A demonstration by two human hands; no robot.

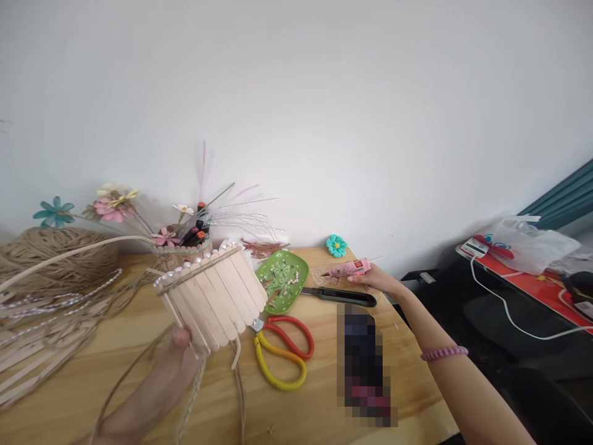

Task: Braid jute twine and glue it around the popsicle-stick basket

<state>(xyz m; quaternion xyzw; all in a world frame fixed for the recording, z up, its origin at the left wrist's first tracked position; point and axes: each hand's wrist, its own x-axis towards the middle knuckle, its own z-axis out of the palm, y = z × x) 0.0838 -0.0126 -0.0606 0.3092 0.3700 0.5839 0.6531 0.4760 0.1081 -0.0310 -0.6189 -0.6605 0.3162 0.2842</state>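
Observation:
My left hand (181, 349) grips a small basket (215, 300) of pale wooden craft sticks from below, tilted above the table. White pearl beads and a twine band run along its rim, and lengths of twine hang down. Most of those fingers are hidden behind the basket. At the table's far right, my right hand (378, 281) is closed around a pink hot glue gun (346, 270), its nozzle towards the left. Just in front of it lies a black utility knife (347, 296). Scissors (283, 383) with red and yellow handles rest beside the basket.
A green dish (302, 269) holds small beads. Behind the basket stands a pot of pens (200, 236) and wire stems. Left are a twine ball (55, 256) and craft flowers (113, 207). A turquoise flower (336, 245) sits near the wall; a blurred-out object (364, 364) lies in front.

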